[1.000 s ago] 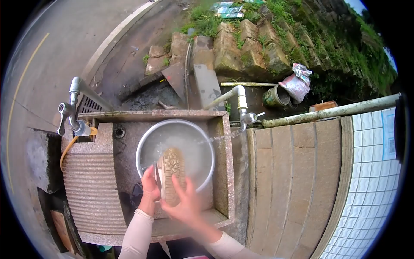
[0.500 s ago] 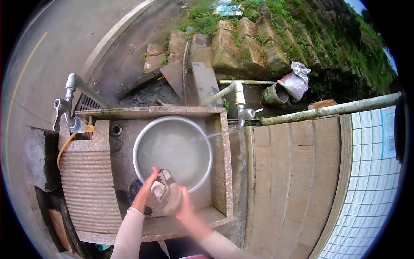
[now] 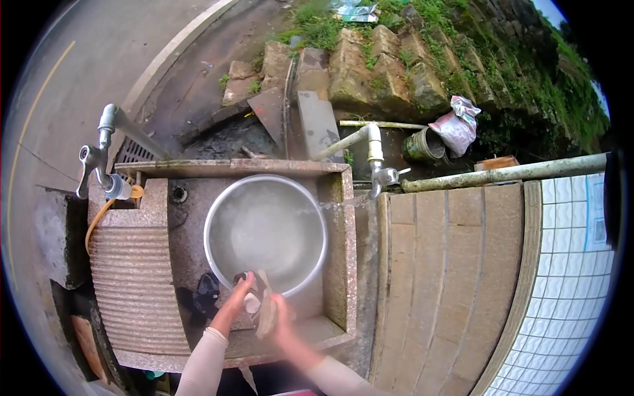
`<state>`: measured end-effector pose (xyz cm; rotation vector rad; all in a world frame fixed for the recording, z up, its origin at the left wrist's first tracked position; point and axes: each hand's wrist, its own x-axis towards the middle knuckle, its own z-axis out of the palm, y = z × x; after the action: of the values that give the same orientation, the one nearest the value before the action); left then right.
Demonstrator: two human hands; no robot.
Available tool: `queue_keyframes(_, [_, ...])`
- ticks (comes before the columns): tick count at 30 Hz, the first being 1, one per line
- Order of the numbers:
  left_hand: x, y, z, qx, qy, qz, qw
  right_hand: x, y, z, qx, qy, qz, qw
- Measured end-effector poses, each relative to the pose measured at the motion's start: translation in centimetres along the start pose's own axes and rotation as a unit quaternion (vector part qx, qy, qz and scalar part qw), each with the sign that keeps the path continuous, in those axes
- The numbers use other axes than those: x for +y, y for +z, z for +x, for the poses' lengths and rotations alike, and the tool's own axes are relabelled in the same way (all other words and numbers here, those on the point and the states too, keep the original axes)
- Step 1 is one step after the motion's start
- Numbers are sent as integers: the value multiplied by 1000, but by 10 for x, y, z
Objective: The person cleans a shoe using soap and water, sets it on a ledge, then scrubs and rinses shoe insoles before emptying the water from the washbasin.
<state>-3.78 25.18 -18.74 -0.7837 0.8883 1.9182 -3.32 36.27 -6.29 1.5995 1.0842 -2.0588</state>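
Over the near rim of a wide metal basin point(image 3: 323, 221), both my hands grip a beige and brown shoe point(image 3: 266, 310). My left hand point(image 3: 236, 301) is closed on its left side, thumb toward the basin. My right hand point(image 3: 284, 325), somewhat blurred, is wrapped round the right side. Cloudy water point(image 3: 264, 228) fills the basin. A dark shoe point(image 3: 207, 290) lies on the sink floor, left of my left hand. From the metal tap point(image 3: 383, 177) at the right, a stream of water runs into the basin.
The basin stands in a stone sink point(image 3: 349, 264) with a ribbed washboard point(image 3: 135, 290) at its left. A second tap point(image 3: 99, 162) with an orange hose point(image 3: 96, 221) rises at the left. Right of the sink are a brown slatted surface point(image 3: 449, 264) and white tiles point(image 3: 561, 277).
The shoe has turned in my hands and come slightly nearer to me. My left hand has moved down a little. The view has shifted slightly, and more of the dark shoe shows.
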Motion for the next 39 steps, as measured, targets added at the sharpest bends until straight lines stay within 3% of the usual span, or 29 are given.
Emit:
queue_keyframes(1, [-1,5,-9,39,32,42,998,-2,-6,15,-16,16,2,1000])
queue_keyframes(2, [-1,7,-20,-47,69,53,995,-3,-15,29,-29,31,5,999])
queue_keyframes(4, [6,32,-51,-18,105,205,973,-19,-19,38,-28,80,7,996])
queue_keyframes(5, [0,31,-49,9,140,191,971,-17,-17,33,-37,84,-8,996])
queue_keyframes(8, [5,10,-31,-7,15,-63,998,10,-28,24,-48,100,35,993])
queue_keyframes(9, [17,9,-28,-22,-32,-103,994,-5,1,-18,4,48,-57,997])
queue_keyframes(10, [13,6,-22,-18,-53,-87,995,6,1,-15,6,25,-43,999])
queue_keyframes(12, [-8,11,-16,41,24,-24,999,-2,1,-15,31,-6,-46,998])
queue_keyframes(16, [13,46,-71,13,137,229,964,-4,-28,32,-25,63,-5,998])
queue_keyframes(18, [-5,19,-45,39,79,141,986,-4,-20,21,-23,42,-41,998])
queue_keyframes(21, [8,1,-25,2,-11,-119,993,1,4,-19,5,3,-93,996])
queue_keyframes(22, [10,-1,-22,-2,-16,-108,994,17,-2,-15,-33,-68,-114,991])
queue_keyframes(23, [6,6,-23,32,21,-71,997,15,-2,-13,-23,-63,-107,992])
queue_keyframes(24, [-1,12,-25,67,60,-34,995,12,-1,-11,-15,-58,-101,993])
queue_keyframes(28, [2,35,-65,40,172,197,964,0,-16,26,-26,37,-60,997])
queue_keyframes(30, [-14,15,-40,87,115,136,980,-7,-8,17,-19,31,-111,993])
queue_keyframes(32, [-10,-4,-16,43,55,-80,994,-7,2,-10,-58,9,-107,992])
queue_keyframes(33, [18,8,-30,8,22,-130,991,2,5,-16,-48,-54,-160,985])
queue_keyframes(34, [18,7,-26,3,43,-66,997,11,6,-19,-38,-117,-213,969])
queue_keyframes(35, [11,12,-25,15,84,-47,995,16,3,-12,-23,-115,-177,977])
queue_keyframes(37, [8,20,-35,27,145,2,989,-9,2,-6,-32,-28,-138,989])
queue_keyframes(38, [4,23,-45,36,210,101,972,-17,1,-3,-36,16,-117,992])
queue_keyframes(39, [8,33,-60,37,206,152,966,-18,-1,10,-3,34,-79,996])
